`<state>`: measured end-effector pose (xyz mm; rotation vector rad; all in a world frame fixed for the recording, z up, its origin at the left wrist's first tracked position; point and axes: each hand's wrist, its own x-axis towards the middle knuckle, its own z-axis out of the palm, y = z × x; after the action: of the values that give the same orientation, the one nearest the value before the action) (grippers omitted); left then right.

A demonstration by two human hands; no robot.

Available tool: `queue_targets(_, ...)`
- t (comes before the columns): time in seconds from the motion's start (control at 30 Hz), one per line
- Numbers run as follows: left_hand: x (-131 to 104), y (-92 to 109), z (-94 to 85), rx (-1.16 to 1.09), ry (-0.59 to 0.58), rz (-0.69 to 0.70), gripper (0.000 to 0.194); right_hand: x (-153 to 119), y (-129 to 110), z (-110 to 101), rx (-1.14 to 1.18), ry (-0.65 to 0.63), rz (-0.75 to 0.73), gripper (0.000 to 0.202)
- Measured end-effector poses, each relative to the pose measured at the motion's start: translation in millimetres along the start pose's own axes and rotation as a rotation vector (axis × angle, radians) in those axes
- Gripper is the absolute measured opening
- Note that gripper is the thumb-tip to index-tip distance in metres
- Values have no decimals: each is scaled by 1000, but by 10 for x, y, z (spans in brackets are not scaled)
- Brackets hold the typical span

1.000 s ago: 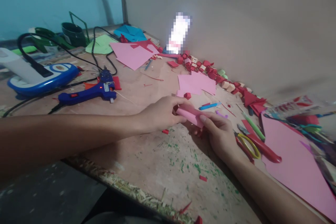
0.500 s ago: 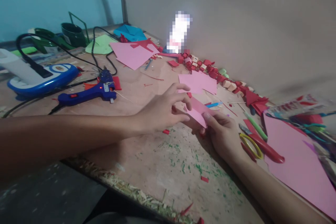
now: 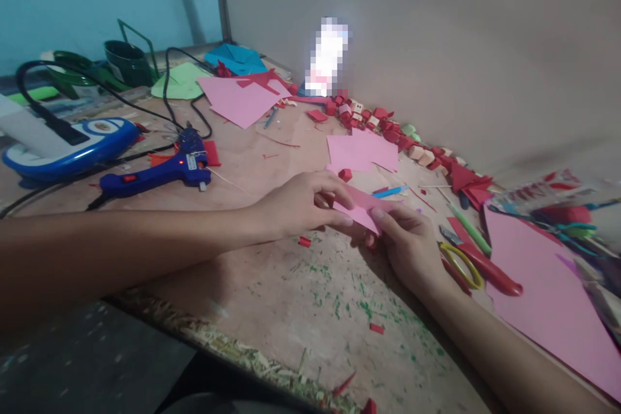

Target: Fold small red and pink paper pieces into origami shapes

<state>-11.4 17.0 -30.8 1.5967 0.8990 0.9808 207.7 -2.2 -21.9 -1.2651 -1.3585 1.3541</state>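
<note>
A folded piece of pink paper is held up above the table between both hands. My right hand pinches its right end, thumb on top and fingers underneath. At the paper's left end, my left hand closes its thumb and fingers on the edge. Just behind the paper lie a small red paper piece and a blue pen. Two overlapping pink sheets rest farther back. Scissors with a yellow handle loop and a red-handled cutter lie right of my right hand.
A blue glue gun with a lit red light and its cable lies at left, near a blue-and-white device. Small red and wooden blocks line the wall. A large pink sheet covers the right side. A bright phone screen stands behind.
My left hand has closed its spread fingers onto the left end of the pink paper. My right hand keeps its pinch. The whole view has shifted slightly.
</note>
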Motion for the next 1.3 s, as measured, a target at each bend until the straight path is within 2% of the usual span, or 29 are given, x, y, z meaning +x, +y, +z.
queue_targets(0.37, 14, 12, -10, 73, 26, 25, 12, 7, 62, -30, 7, -61, -45, 20)
queue_targets(0.57, 8, -11, -1, -16, 77, -97, 22, 14, 58, -33, 43, -41, -2, 13)
queue_targets(0.7, 6, 5, 3, -24, 75, -86, 17, 20, 83, -54, 33, -38, -13, 12)
queue_targets(0.83, 9, 29, -3, 2, 94, -50, 13, 9, 73, -63, 46, -44, -35, 20)
queue_targets(0.93, 11, 15, -4, 7, 104, -15, 12, 0, 37, -53, 37, -115, -73, 29)
queue_targets(1.03, 7, -19, 7, 21, 111, -9, 17, -4, 10, -40, -21, -155, -82, 37)
queue_targets(1.17, -6, -63, 34, -97, 121, 10, 32, -6, 14, -35, -98, -118, -66, 25)
queue_targets(1.3, -6, -77, 50, -182, 65, -17, 51, -8, 33, -28, -111, -94, -104, 18)
